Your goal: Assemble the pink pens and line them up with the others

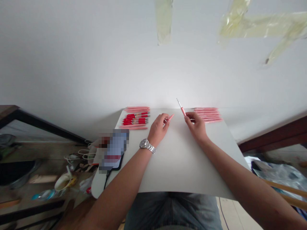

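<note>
My left hand (157,127), with a silver watch at the wrist, is closed on a short pink pen barrel part (171,117) that points up and right. In my right hand (197,126) is a pink pen body (183,111), pinched by the fingers. A thin pale refill (178,103) sticks out of its upper end. The two pieces are held apart over the white table (177,169). Right of my right hand lies a row of pink pens (209,114). Left of my left hand are red pens (136,118), with pink pens (137,109) behind them and more in front.
A phone (115,150), blurred out, lies on the table's left side with a black cable (106,179). A white wall (107,64) rises behind the table. On the floor at left are a cup (62,182) and clutter; plastic bags (280,174) lie at right.
</note>
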Motion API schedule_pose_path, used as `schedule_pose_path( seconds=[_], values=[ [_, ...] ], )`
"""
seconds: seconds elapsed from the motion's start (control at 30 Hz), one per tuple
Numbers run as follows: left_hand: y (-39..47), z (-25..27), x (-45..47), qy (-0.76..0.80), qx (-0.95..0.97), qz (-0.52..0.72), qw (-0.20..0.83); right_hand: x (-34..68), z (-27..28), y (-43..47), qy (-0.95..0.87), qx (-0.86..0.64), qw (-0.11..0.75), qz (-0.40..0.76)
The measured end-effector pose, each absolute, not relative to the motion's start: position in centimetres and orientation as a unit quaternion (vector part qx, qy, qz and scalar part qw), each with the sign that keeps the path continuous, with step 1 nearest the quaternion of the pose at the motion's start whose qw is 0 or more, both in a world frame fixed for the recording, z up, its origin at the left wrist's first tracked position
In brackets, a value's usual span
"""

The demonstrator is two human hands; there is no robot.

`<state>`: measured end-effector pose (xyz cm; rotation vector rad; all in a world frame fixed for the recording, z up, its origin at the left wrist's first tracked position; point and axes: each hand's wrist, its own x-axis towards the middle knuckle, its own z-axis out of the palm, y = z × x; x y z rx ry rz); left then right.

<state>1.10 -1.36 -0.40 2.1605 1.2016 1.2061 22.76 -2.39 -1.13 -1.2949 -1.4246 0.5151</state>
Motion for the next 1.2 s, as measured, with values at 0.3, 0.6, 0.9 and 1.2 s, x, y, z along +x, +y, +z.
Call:
schedule_pose_path(
  seconds=[0.3, 0.6, 0.9, 1.2],
  values=[
    [0.1, -1.2, 0.0, 0.409, 0.577, 0.58, 0.403, 22.4, -1.4, -2.7, -0.646, -0.517, 0.526, 0.199],
    [0.3, -0.6, 0.4, 0.369, 0.434, 0.656, 0.495, 22.1, -1.1, -3.0, -0.697, -0.49, 0.485, 0.195],
    [0.3, 0.4, 0.1, 0.324, 0.342, 0.67, 0.573, 21.7, -0.9, -3.6, -0.742, -0.47, 0.438, 0.192],
    [0.2, 0.9, 0.1, 0.306, 0.307, 0.677, 0.595, 21.8, -0.7, -3.7, -0.743, -0.469, 0.434, 0.199]
  ],
)
